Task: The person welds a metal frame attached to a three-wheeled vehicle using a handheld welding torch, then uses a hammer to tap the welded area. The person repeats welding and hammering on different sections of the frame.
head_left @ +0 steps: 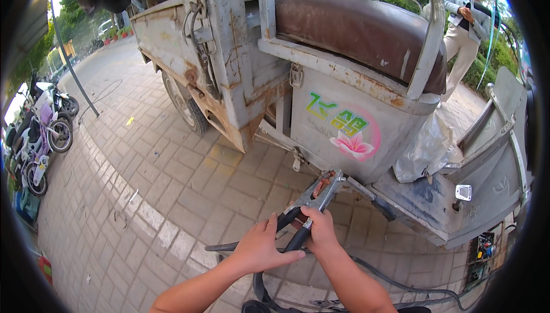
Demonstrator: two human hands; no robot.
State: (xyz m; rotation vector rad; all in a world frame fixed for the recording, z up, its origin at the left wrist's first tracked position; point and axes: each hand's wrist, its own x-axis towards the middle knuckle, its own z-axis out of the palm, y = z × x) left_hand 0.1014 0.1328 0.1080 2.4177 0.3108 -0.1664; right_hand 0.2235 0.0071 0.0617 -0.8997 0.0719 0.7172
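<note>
The 2 hands meet in the lower middle of the frame around a metal clamp [312,200] with black-covered handles and copper-coloured inner faces. The right hand [322,228] is closed around the right handle, its thumb lying near the pivot. The left hand [264,248] is only partly curled: its fingers bear on the left handle and its thumb stretches across toward the end of the right handle. The clamp points up and to the right, its tip in front of the lower edge of a grey seat box [321,141]; whether the 2 touch cannot be told from this angle.

The box carries a pink flower print and sits beneath a worn brown seat [355,35] at the upper right. Left of it, a rusty cargo bed [169,35] stands above a wheel [184,105]. A clear plastic bag [425,148] lies on the footboard [415,195] at the right, near a shiny square pedal [463,192].

Black cable [401,283] runs over the paving [149,187] at the lower right, below a container of small items [483,250]. Parked motorbikes [43,129] line the left edge, and 1 person [465,18] in a light jacket stands at the upper right.
</note>
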